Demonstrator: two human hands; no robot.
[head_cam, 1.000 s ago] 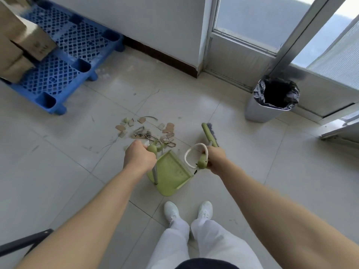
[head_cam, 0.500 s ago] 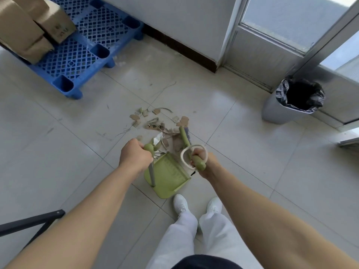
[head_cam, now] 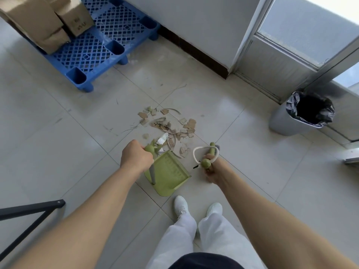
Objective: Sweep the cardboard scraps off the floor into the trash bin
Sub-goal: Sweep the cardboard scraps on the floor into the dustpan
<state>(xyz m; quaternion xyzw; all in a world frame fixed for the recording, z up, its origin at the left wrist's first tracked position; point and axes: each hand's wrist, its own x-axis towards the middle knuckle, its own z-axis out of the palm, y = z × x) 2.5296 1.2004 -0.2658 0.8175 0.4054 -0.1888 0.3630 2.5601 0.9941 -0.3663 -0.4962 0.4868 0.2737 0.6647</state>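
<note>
Several brown cardboard scraps (head_cam: 169, 126) lie in a loose pile on the tiled floor just ahead of me. A green dustpan (head_cam: 169, 174) rests on the floor with its mouth at the near edge of the pile. My left hand (head_cam: 136, 157) grips the top of its upright handle. My right hand (head_cam: 210, 167) grips the green broom handle (head_cam: 211, 151), which has a white loop at its end; the broom head is mostly hidden behind the handle, right of the scraps. A grey trash bin (head_cam: 281, 121) with a black liner stands at the right.
A blue plastic pallet (head_cam: 101, 45) with cardboard boxes (head_cam: 44, 22) sits at the back left. A wall and a glass door frame (head_cam: 275, 61) run along the back. A black metal frame (head_cam: 29, 212) juts in at the lower left. My white shoes (head_cam: 180, 207) stand behind the dustpan.
The broom swung left across the scraps and has come back to their right side, now held more upright. The view has shifted, and the dustpan stays at the pile's near edge.
</note>
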